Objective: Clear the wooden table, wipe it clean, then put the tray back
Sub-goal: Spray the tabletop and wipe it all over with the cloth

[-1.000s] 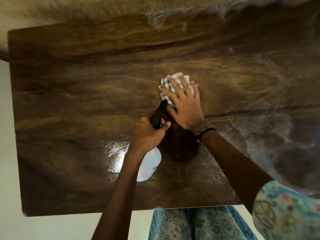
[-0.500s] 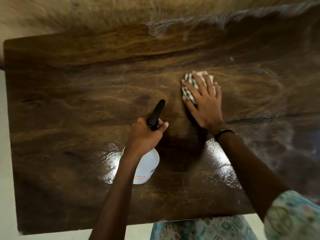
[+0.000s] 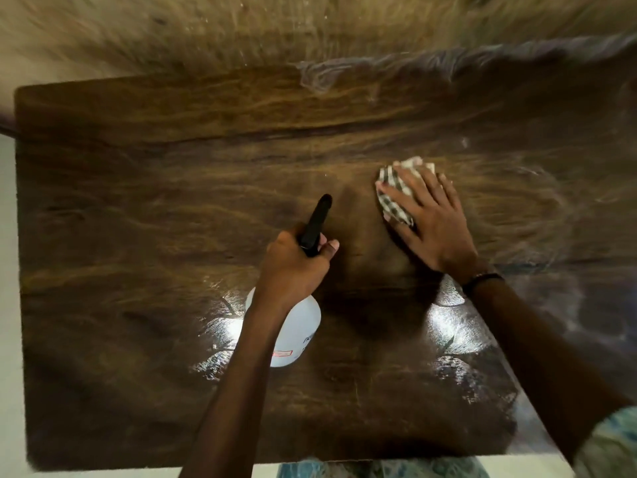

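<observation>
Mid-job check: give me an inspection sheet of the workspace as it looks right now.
Surface: wooden table, dark, glossy patches near the front edge.
Job's things: checked cloth on the table; white spray bottle; tray not in view.
Clutter: nothing seen.
Hands: left hand grips the bottle's black sprayer; right hand presses flat on the cloth.
Cables: nothing seen.
Surroundings: pale floor at the left; patterned clothing at the bottom; the far side is blurred.
</observation>
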`<state>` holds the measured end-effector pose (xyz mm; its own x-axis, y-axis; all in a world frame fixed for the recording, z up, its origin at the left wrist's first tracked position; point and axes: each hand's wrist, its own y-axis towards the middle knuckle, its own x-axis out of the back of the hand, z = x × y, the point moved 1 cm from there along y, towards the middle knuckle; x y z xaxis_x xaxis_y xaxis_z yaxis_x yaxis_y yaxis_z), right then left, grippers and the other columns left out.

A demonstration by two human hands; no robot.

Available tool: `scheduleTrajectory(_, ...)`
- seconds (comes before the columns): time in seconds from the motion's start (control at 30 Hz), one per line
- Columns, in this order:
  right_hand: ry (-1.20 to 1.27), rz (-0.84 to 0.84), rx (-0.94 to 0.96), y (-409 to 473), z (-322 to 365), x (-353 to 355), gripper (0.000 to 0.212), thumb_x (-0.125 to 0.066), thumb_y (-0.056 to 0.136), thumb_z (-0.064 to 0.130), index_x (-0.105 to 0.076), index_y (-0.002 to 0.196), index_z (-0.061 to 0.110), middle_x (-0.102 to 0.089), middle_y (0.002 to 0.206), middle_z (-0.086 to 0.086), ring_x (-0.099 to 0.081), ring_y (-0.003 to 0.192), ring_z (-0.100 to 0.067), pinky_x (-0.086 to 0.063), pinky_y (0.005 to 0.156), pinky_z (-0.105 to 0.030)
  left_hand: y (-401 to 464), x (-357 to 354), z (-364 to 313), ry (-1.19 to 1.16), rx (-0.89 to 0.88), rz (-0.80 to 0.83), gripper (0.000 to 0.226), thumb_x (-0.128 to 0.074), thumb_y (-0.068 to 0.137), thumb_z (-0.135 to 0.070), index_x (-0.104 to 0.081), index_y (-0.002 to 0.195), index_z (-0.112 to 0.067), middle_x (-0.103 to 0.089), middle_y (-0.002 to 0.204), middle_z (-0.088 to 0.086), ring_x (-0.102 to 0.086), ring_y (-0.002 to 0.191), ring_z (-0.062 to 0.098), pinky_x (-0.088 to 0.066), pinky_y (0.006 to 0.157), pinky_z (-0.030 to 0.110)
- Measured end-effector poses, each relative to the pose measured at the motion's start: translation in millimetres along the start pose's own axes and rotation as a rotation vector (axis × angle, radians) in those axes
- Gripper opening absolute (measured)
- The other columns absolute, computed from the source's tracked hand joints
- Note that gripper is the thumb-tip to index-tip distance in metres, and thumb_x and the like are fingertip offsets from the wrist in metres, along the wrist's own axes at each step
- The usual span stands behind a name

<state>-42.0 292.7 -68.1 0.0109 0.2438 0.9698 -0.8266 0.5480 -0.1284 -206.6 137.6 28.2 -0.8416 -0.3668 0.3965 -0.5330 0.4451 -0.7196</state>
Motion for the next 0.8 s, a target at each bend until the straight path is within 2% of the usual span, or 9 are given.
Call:
scheduleTrajectory(0.07,0.033,-0.045,-0.081,32,8,-1,0.055,-0.037,0.094,0.046,-0.029,0.148,0.037,-0.021,0.159,0.002,-0.013,0.148,-0.025,-0.013,0.116,-0.050,5,-3,-7,-0.002,0.001,-0.019,0.019,-0.069,0.082,-0.031,-0.067,0.093,-0.016,-0.058,0.078,-0.010,-0.058,0.091,0.018,-0.042,0.081,0.027)
scheduleTrajectory(0.13,0.049,-0.051,-0.083,56,27,-6,0.056,-0.039,0.092,0.045,-0.031,0.147,0.036,-0.023,0.159,0.001,-0.013,0.147,-0.028,-0.012,0.115,-0.053,9,-6,-15,0.002,0.002,-0.035,0.019,-0.069,0.082,-0.030,-0.067,0.093,-0.015,-0.058,0.078,-0.009,-0.059,0.092,0.019,-0.044,0.082,0.028)
scheduleTrajectory(0.23,0.008,-0.015,0.160,57,41,-12,0.055,-0.040,0.092,0.044,-0.035,0.144,0.029,-0.031,0.155,-0.006,-0.021,0.145,-0.032,-0.018,0.115,-0.057,15,-11,-28,0.019,-0.004,-0.049,0.020,-0.070,0.081,-0.030,-0.068,0.095,-0.015,-0.064,0.083,-0.003,-0.061,0.096,0.023,-0.048,0.086,0.033)
scheduleTrajectory(0.33,-0.044,0.045,0.368,33,14,-6,0.051,-0.034,0.097,0.045,-0.034,0.146,0.030,-0.031,0.155,-0.004,-0.020,0.146,-0.029,-0.020,0.117,-0.053,21,-15,-42,0.021,-0.020,-0.026,0.025,-0.069,0.082,-0.031,-0.068,0.101,-0.014,-0.069,0.098,0.005,-0.062,0.099,0.024,-0.047,0.083,0.031)
scheduleTrajectory(0.4,-0.059,0.047,0.322,22,-14,2,0.051,-0.033,0.098,0.046,-0.030,0.147,0.034,-0.026,0.158,-0.002,-0.017,0.147,-0.027,-0.019,0.118,-0.050,27,-17,-50,-0.007,-0.012,-0.026,0.024,-0.068,0.083,-0.030,-0.067,0.099,-0.012,-0.067,0.094,0.004,-0.060,0.096,0.021,-0.042,0.078,0.027)
scheduleTrajectory(0.53,-0.057,0.018,0.117,29,-52,16,0.053,-0.034,0.096,0.048,-0.029,0.148,0.035,-0.021,0.159,0.002,-0.013,0.148,-0.023,-0.016,0.119,-0.046,40,-19,-64,-0.003,-0.019,-0.026,0.018,-0.065,0.085,-0.033,-0.060,0.090,-0.016,-0.055,0.078,-0.007,-0.053,0.086,0.017,-0.040,0.077,0.028)
scheduleTrajectory(0.67,-0.040,0.017,0.098,48,-65,19,0.053,-0.031,0.097,0.049,-0.031,0.148,0.033,-0.020,0.159,0.001,-0.012,0.148,-0.023,-0.012,0.120,-0.045,49,-18,-73,0.038,-0.037,-0.034,0.023,-0.065,0.084,-0.034,-0.061,0.093,-0.013,-0.058,0.087,0.001,-0.054,0.085,0.017,-0.040,0.073,0.027)
scheduleTrajectory(0.73,-0.032,0.012,0.085,56,-67,20,0.054,-0.032,0.097,0.050,-0.030,0.148,0.033,-0.020,0.159,0.001,-0.011,0.148,-0.024,-0.009,0.120,-0.045,53,-15,-76,0.035,-0.042,-0.044,0.027,-0.066,0.083,-0.035,-0.064,0.096,-0.011,-0.060,0.084,0.002,-0.057,0.085,0.019,-0.041,0.069,0.025)
scheduleTrajectory(0.8,-0.011,-0.002,0.064,67,-71,25,0.054,-0.031,0.096,0.050,-0.029,0.148,0.034,-0.020,0.159,0.000,-0.011,0.148,-0.024,-0.007,0.119,-0.045,53,-14,-83,0.026,-0.041,-0.058,0.030,-0.066,0.084,-0.035,-0.063,0.100,-0.011,-0.060,0.087,0.004,-0.059,0.090,0.021,-0.042,0.075,0.028)
